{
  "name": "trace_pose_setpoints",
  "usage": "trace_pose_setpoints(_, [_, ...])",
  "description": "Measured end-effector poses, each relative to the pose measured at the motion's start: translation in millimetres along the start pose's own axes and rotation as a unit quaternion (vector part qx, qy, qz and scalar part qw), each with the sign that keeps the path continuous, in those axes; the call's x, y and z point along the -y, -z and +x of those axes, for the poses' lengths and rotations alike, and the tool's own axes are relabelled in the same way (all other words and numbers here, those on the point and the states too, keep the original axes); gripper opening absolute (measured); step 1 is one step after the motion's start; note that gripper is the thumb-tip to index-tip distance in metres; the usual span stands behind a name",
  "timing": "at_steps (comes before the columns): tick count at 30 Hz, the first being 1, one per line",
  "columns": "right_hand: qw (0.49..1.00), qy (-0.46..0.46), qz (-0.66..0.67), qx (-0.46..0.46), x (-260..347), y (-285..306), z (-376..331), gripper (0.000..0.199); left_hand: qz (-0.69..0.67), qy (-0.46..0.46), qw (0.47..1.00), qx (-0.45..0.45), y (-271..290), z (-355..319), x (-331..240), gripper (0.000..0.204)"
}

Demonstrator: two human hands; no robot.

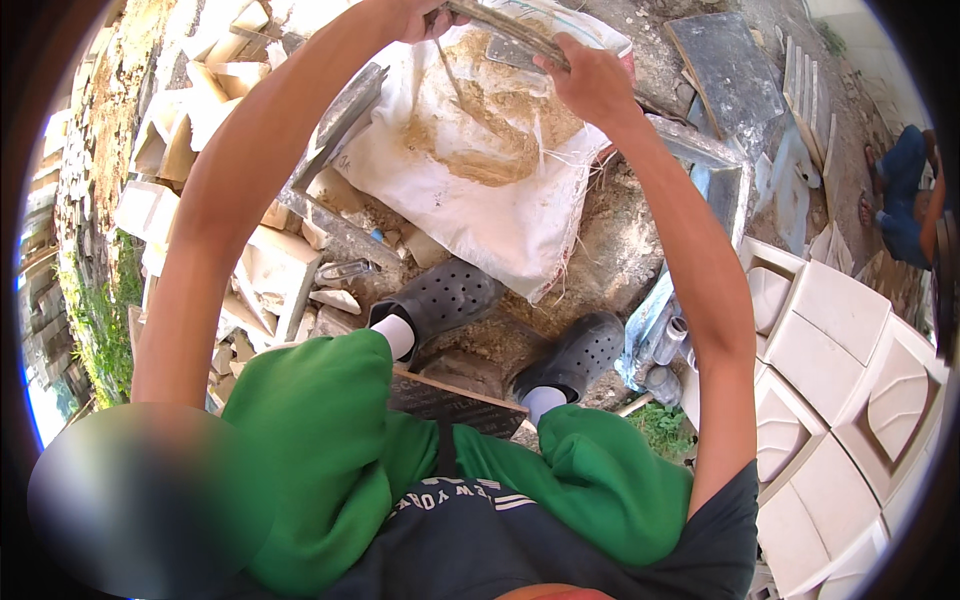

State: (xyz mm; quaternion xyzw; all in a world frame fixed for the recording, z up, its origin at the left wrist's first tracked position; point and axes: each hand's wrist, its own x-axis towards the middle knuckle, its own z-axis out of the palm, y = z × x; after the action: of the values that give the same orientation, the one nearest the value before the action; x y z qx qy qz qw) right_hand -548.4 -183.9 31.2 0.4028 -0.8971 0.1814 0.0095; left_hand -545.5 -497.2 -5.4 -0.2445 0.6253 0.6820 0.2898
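Note:
Both arms reach far forward over a white woven sack (440, 205) spread on the ground, with damp tan sand (490, 150) on it. Between my hands spans a long, narrow, dirt-coloured bar (508, 30); its exact kind I cannot make out. My left hand (408, 16), partly cut off by the upper edge, is closed at its left end. At the right end, the fingers of my right hand (595, 84) close round it. Just beneath the bar shows a flat grey piece (508, 53), and a thin stick-like thing (450, 75) slants down to the sand.
Pale moulded blocks (835, 365) with hollowed faces are stacked at right. Broken cream-coloured pieces (240, 80) pile up at left. A dark board (725, 70) lies at the far right, and clear bottles (668, 345) by my right shoe. Another person (905, 195) is at the right edge.

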Motion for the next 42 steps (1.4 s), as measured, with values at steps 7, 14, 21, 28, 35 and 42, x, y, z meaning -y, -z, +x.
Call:
trace_pose_setpoints(7, [0.988, -0.067, -0.028, 0.133, -44, 23, 38, 0.061, -0.163, -0.081, 0.982, -0.059, -56, 12, -17, 0.016])
trace_pose_setpoints(14, [0.980, 0.043, -0.194, -0.006, -98, -38, 10, 0.027, 0.156, 0.019, 0.974, -0.162, -90, -22, 71, 0.050])
trace_pose_setpoints(21, [0.972, 0.026, -0.219, 0.082, -109, -64, -7, 0.031, 0.622, -0.167, 0.761, -0.078, -106, -58, 179, 0.047])
trace_pose_setpoints(28, [0.963, -0.047, -0.168, 0.206, -79, -64, -23, 0.027, 0.651, -0.218, 0.719, 0.112, -118, -106, 188, 0.058])
trace_pose_setpoints(35, [0.981, 0.091, 0.027, 0.169, -44, -67, -57, 0.059, 0.685, -0.302, 0.646, 0.148, -92, -109, 207, 0.046])
trace_pose_setpoints(42, [0.922, 0.224, -0.030, 0.316, 6, -30, -144, 0.053, 0.604, -0.232, 0.762, -0.023, -99, -105, 156, 0.025])
